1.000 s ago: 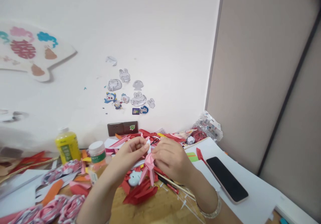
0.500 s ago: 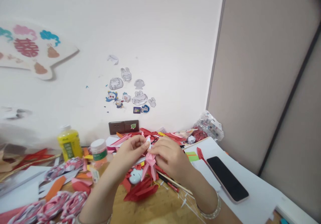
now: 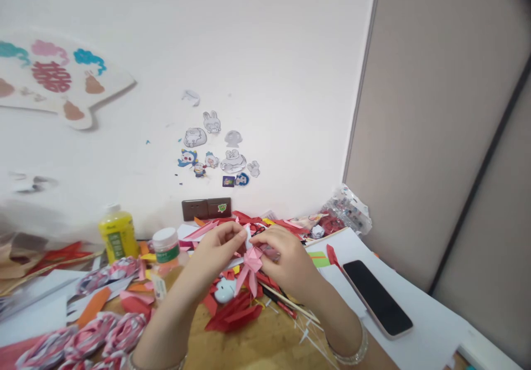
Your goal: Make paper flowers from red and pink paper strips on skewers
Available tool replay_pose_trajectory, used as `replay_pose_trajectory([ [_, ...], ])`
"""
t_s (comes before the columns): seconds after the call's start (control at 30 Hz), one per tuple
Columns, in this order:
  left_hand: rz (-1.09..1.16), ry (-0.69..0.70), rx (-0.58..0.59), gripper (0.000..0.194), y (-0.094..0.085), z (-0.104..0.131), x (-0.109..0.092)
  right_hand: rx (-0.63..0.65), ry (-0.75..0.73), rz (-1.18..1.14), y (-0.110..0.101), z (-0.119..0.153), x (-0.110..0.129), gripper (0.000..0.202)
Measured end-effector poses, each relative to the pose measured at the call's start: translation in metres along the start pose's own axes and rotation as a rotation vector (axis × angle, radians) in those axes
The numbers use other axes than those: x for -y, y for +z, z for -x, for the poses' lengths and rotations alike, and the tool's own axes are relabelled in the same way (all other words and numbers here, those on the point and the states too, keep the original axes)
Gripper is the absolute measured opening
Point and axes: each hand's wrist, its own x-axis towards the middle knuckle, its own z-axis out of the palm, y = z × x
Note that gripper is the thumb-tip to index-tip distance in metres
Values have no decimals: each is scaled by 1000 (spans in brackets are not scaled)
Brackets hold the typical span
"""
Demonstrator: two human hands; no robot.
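A pink folded-paper piece (image 3: 250, 267) with several pointed strips hangs between my two hands, a white paper tip (image 3: 248, 237) at its top. My left hand (image 3: 224, 245) is closed, thumb and forefinger pinched at the white tip's left edge. From the other side, my right hand (image 3: 284, 254) grips the folded paper, its fingers curled and partly hidden. Below lie red folded-paper pieces (image 3: 234, 312) and a small pale-blue round object (image 3: 225, 291).
Left of my arm stand a yellow bottle (image 3: 119, 237) and a white-lidded jar (image 3: 166, 248). Pink-and-white twisted skeins (image 3: 89, 337) lie in front. On the right, a phone (image 3: 377, 298) rests on white paper. Thin sticks (image 3: 286, 299) lie near my right wrist.
My right hand's fingers have spread slightly around the pink folded paper, which has turned a little. The whole view has shifted slightly.
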Motion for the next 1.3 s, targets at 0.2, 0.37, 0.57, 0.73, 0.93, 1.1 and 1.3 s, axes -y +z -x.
replay_pose_trajectory([
  [0.2, 24, 46, -69, 33, 2, -2, 0, -65, -221, 24, 3, 0, -2, 20],
  [0.37, 67, 23, -56, 34, 2, -3, 3, -88, -434, 122, 4, -1, -6, 19],
  [0.57, 156, 22, -64, 35, 1, -4, 7, -26, -410, 128, -4, -2, -4, 24],
  [0.73, 183, 44, -77, 33, -2, -2, 6, -5, -357, 15, -13, -3, 5, 29],
  [0.93, 152, 172, -100, 30, 4, 0, 2, -239, 64, -165, -17, -4, 5, 13],
  [1.1, 127, 229, -171, 28, 11, -3, 5, -283, 350, -276, -9, -4, -3, 8],
  [1.3, 232, 254, -293, 30, 15, -3, 11, -251, 444, -417, -6, -3, -7, 26],
])
